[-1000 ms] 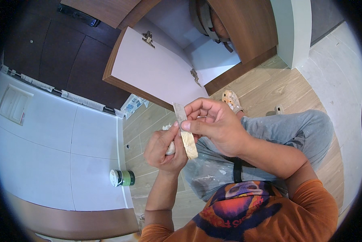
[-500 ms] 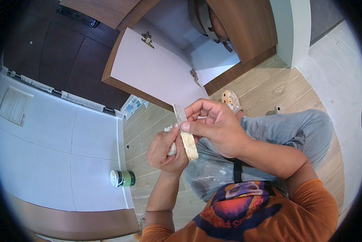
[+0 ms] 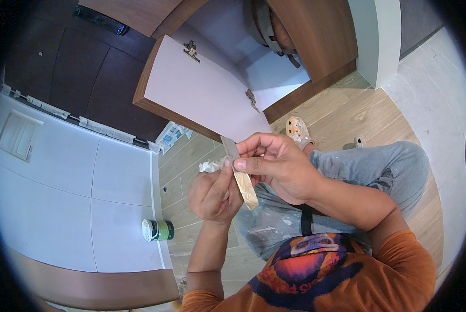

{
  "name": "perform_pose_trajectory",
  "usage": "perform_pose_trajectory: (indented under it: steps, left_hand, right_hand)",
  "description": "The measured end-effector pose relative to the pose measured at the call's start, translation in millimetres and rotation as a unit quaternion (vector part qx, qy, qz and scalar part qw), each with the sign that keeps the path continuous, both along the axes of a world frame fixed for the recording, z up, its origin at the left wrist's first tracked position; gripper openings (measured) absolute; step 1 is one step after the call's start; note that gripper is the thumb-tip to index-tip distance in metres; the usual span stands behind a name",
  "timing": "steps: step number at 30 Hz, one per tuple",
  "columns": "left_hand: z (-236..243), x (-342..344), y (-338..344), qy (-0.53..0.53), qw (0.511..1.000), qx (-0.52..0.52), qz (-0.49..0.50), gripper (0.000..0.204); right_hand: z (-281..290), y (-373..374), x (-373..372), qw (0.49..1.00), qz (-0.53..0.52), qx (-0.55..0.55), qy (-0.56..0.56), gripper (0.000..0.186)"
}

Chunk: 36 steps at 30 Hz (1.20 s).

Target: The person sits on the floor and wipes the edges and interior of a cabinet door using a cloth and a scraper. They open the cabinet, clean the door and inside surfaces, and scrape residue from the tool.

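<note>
Between my hands is a flat metal scraper blade [image 3: 229,147] whose lower end is wrapped in cream-coloured tape [image 3: 246,191]. My right hand [image 3: 285,169] pinches the blade between thumb and fingers. My left hand [image 3: 208,197] is closed, with its thumb tip pressed against the blade's left edge just above the tape. A crumpled white wad [image 3: 210,166], cloth or paper, sticks out of the left hand's curled fingers. The blade tilts with its bare end up and to the left; the taped end points down toward my lap.
An open cabinet door [image 3: 191,88] with hinges stands just beyond my hands, and a backpack [image 3: 267,26] is inside the cabinet. A green-and-white tub [image 3: 158,230] lies at the left by the white tiled surface [image 3: 124,197]. A clog [image 3: 297,130] is on my foot.
The blade and its taped end have turned so that they look narrower. The white wad now sticks out farther to the left of my left hand. Both hands have shifted slightly.
</note>
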State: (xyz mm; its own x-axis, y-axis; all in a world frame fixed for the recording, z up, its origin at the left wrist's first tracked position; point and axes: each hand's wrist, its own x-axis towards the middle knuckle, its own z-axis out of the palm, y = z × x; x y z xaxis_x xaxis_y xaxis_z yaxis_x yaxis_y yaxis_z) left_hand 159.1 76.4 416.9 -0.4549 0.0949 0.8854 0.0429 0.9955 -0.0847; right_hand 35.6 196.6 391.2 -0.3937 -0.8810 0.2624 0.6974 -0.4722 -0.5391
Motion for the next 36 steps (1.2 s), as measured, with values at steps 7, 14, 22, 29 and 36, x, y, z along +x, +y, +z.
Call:
perform_pose_trajectory:
  steps: [7, 14, 22, 29, 36]
  left_hand:
    - [4.3, 2.7, -5.9, -0.025, 0.998, -0.058, -0.024, 0.035]
    - [3.0, 0.9, -1.1, 0.004, 0.999, 0.037, -0.025, 0.035]
    - [4.2, -0.6, -1.0, 0.006, 0.999, 0.016, -0.041, 0.033]
    - [1.5, 2.1, -0.9, 0.002, 1.0, 0.023, -0.018, 0.036]
    - [-1.1, 3.0, -0.8, 0.005, 1.0, 0.021, -0.02, 0.038]
  right_hand:
    - [2.2, 2.2, 3.3, 1.0, 0.021, 0.002, -0.021, 0.023]
    - [9.4, 3.4, -2.5, 0.999, -0.009, -0.027, -0.044, 0.023]
    - [1.3, -1.1, -2.0, 0.999, -0.035, -0.011, 0.038, 0.022]
    - [1.1, -2.7, 0.4, 0.998, -0.056, -0.007, 0.041, 0.023]
    - [0.1, -3.2, 2.1, 0.997, -0.059, 0.003, 0.046, 0.023]
